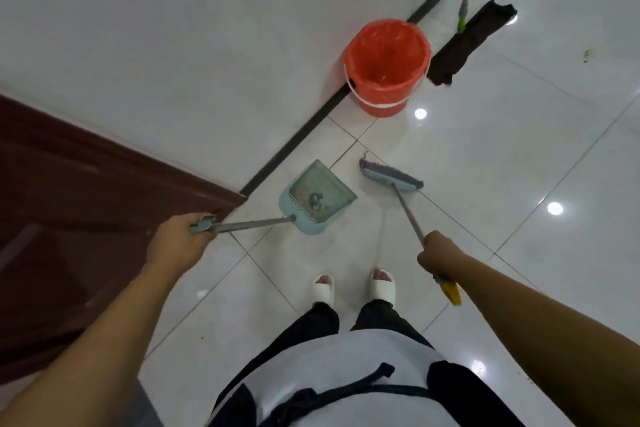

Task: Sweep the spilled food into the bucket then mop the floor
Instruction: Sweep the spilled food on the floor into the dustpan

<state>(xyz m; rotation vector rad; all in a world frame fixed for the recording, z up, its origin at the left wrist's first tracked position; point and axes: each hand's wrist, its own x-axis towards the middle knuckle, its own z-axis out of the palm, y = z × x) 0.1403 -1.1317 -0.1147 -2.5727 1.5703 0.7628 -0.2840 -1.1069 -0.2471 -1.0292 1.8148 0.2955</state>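
Sweep step nearly done, dump not yet made. Left hand (180, 239) is wrapped around the end of the dustpan (317, 199) handle; the pan sits on the floor (519, 166) ahead and right of that hand, and a small clump of spilled food (314, 202) lies inside it near the comb teeth. Right hand (438, 255) is clenched on the broom (391, 177) stick, the head resting on the floor ahead of that hand, just right of the pan and apart from it. No loose food visible on the tiles between pan and broom, as far as I can tell. Red bucket (388, 68) stands by the wall, well ahead of both hands, lined with a bag and looking empty. Mop (467, 42) leans just right of the bucket. Next move likely: lift the pan level, carry it forward and tip it over the bucket rim; then swap broom for mop.
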